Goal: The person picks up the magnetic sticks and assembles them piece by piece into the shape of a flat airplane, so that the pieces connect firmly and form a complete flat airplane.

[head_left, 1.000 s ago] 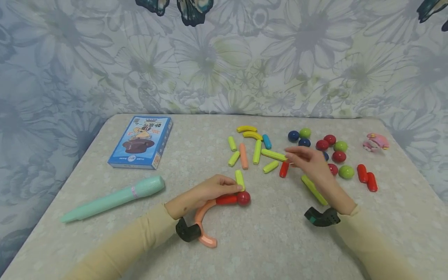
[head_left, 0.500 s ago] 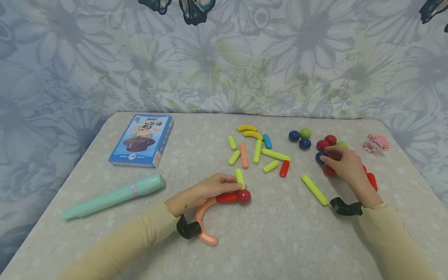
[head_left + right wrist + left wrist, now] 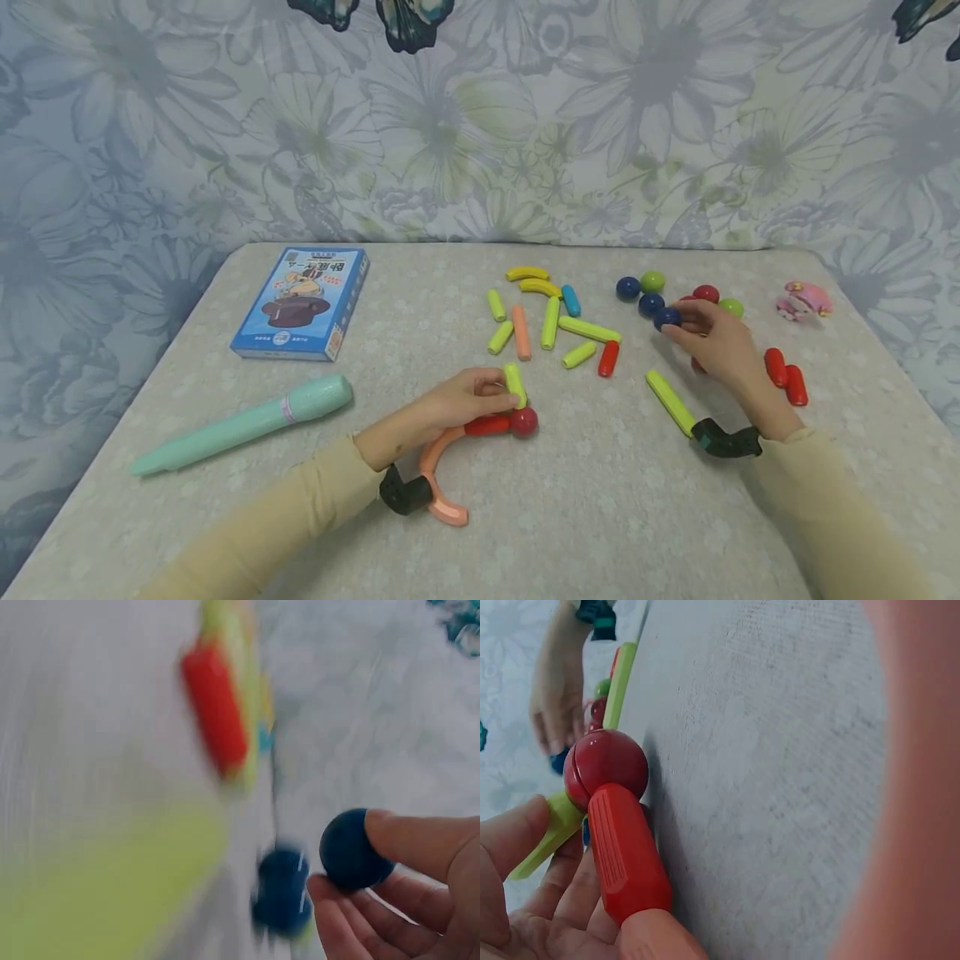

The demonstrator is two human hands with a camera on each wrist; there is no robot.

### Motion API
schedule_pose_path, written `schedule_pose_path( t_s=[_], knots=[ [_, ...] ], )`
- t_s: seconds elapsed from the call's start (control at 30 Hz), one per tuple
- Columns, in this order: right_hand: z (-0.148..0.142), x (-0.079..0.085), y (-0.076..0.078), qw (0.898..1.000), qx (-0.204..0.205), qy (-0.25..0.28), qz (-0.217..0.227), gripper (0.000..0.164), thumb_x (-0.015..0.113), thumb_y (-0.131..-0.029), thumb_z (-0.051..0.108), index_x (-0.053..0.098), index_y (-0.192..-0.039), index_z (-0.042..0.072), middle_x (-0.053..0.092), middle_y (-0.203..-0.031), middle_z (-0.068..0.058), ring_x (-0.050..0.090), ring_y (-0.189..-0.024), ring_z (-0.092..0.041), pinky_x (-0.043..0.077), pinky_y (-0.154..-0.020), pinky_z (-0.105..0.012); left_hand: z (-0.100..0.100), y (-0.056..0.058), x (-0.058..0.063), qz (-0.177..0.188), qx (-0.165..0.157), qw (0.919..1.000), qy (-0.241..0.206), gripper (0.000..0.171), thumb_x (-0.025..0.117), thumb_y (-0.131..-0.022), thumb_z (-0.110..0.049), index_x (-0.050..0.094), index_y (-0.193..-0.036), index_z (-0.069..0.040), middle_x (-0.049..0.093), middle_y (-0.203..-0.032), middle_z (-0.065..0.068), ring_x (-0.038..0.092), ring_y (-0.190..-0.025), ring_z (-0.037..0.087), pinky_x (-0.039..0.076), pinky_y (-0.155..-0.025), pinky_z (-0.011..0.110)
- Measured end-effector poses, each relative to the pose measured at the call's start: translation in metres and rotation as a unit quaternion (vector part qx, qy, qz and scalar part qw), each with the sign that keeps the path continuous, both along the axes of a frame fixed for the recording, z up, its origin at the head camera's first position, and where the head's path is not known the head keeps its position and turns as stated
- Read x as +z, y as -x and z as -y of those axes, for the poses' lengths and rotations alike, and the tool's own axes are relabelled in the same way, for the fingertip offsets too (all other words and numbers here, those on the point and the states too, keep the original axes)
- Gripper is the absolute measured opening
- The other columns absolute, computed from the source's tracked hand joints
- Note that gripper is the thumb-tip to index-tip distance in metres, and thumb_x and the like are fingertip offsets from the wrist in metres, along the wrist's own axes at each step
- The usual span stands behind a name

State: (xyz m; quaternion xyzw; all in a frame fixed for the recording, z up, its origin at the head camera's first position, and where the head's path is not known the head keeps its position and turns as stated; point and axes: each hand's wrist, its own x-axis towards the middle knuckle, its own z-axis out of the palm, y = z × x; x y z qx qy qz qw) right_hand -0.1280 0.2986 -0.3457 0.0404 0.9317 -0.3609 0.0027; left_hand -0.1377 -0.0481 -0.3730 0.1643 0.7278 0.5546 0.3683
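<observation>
Between thumb and fingers, my left hand [image 3: 461, 398] pinches a short light-green stick [image 3: 514, 382]. That stick meets a dark red ball [image 3: 609, 771], from which a red rod [image 3: 630, 855] runs to a curved peach piece [image 3: 433, 462] lying under the left wrist. Over at the right, my right hand [image 3: 722, 343] pinches a dark blue ball [image 3: 349, 851] with thumb and fingertips. In the head view this ball appears close by two other blue balls [image 3: 651, 305]. Part of the red ball group is hidden behind the right hand.
Loose sticks, including a peach one [image 3: 521, 332] and a red one [image 3: 609, 359], lie mid-table behind two yellow curves [image 3: 528, 273]. A long green stick [image 3: 670, 402] lies near the right wrist. A blue box [image 3: 300, 304], mint tapered case [image 3: 247, 425] and pink toy [image 3: 806, 298] stand outward.
My right hand has gone from the loose sticks rightward to the balls, taken a blue one, and shifted slightly left with it. The left hand keeps its hold in place.
</observation>
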Motion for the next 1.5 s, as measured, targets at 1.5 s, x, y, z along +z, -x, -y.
schedule_pose_path(
  t_s=[1.5],
  knots=[
    [0.130, -0.023, 0.005, 0.922, 0.166, 0.331, 0.117, 0.042, 0.062, -0.091, 0.016, 0.052, -0.128, -0.003, 0.060, -0.118, -0.014, 0.056, -0.106, -0.023, 0.044, -0.089, -0.036, -0.004, -0.002, 0.000, 0.002, -0.020, 0.9997, -0.013, 0.028, 0.054, -0.096, -0.020, 0.064, -0.108, 0.003, 0.066, -0.097, 0.007, 0.062, -0.094, 0.019, 0.047, -0.084, 0.031]
  ],
)
